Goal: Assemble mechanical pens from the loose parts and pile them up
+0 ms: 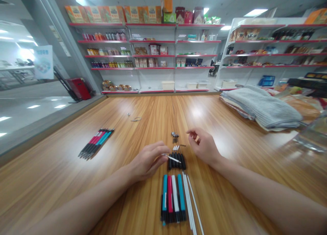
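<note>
My left hand (150, 159) pinches a thin white pen refill (174, 158), its pointed tip facing right over a row of black pen grips (176, 161). To the right, my right hand (204, 144) is raised a little, with thumb and index finger apart and the other fingers loosely curled. Between the hands lie small metal pen tips (174, 134), springs (175, 140) and short white plastic pieces (175, 148). Nearer to me are blue, red and white pen barrels (174, 197), with several long white refills (188, 201) beside them.
Several pens (96, 143) lie side by side at the left. Farther back is a small looped strip (136, 119). Folded cloths (260, 105) and a clear container (313, 134) stand on the right of the wooden table (153, 109). Stocked shelves (153, 54) line the back.
</note>
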`<state>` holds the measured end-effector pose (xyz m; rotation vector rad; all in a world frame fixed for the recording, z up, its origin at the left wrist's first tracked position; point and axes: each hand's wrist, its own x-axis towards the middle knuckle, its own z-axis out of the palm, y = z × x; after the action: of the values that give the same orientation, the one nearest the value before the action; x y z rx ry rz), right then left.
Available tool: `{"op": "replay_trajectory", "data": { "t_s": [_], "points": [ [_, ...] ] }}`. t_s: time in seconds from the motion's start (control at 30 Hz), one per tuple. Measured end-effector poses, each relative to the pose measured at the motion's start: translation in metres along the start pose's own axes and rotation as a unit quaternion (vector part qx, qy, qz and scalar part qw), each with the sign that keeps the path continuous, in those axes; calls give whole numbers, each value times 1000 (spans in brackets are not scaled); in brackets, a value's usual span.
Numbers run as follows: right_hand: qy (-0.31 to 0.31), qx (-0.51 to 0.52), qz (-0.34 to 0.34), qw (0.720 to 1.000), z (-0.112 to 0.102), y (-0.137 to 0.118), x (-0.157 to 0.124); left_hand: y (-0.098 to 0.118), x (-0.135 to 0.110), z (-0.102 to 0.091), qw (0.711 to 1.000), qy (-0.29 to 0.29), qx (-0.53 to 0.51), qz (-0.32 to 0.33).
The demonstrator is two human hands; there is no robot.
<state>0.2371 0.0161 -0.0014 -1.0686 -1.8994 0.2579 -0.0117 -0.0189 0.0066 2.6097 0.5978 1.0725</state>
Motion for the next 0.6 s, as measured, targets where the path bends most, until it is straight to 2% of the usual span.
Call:
{"op": "replay_trajectory", "data": {
  "t_s": [0.1, 0.27, 0.43, 0.6],
  "points": [
    [-58, -26, 37, 997, 3, 14, 3, -2, 0, 2, 996, -12, 78, -32],
    [-113, -49, 18, 992, 4, 10, -2, -3, 1, 4, 979, -17, 162, -121],
    [-127, -84, 14, 988, 6, 9, -3, -8, 0, 4, 957, -25, 213, -196],
    [-116, -88, 12, 989, 7, 9, 0, -7, 1, 1, 938, -74, 249, -231]
  ]
}}
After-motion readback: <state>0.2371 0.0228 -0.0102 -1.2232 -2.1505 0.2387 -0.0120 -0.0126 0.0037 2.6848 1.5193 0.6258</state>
